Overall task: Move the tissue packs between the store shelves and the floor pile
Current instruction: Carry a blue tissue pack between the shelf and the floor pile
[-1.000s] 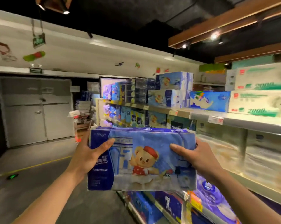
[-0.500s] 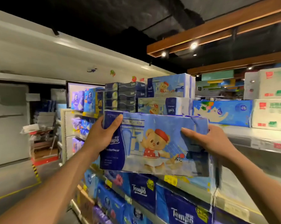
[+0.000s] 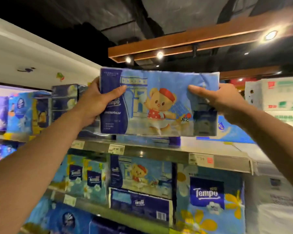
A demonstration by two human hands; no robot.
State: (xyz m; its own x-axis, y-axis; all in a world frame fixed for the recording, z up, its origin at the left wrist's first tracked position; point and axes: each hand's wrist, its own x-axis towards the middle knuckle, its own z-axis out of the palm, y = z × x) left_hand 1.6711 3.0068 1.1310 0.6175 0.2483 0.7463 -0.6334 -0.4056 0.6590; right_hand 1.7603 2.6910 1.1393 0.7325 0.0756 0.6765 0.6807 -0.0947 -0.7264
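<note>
Blue tissue pack (image 3: 159,103) had risen from chest height to above the upper shelf (image 3: 142,150), my left hand (image 3: 98,102) and right hand (image 3: 221,102) gripping its ends; shelving it seemed next.

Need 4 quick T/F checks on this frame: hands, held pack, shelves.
1. Both hands hold one pack, one at each end. True: the left hand and the right hand grip the bear-print tissue pack.
2. The held pack lies on the floor. False: it is raised in front of the upper shelf.
3. Another pack with the same bear sits one shelf down. True: the second bear-print pack stands below the price tag.
4. The held pack shows yellow daisies. False: it shows a bear in a red cap. The daisy-print Tempo pack stands one shelf down, to the right.
</note>
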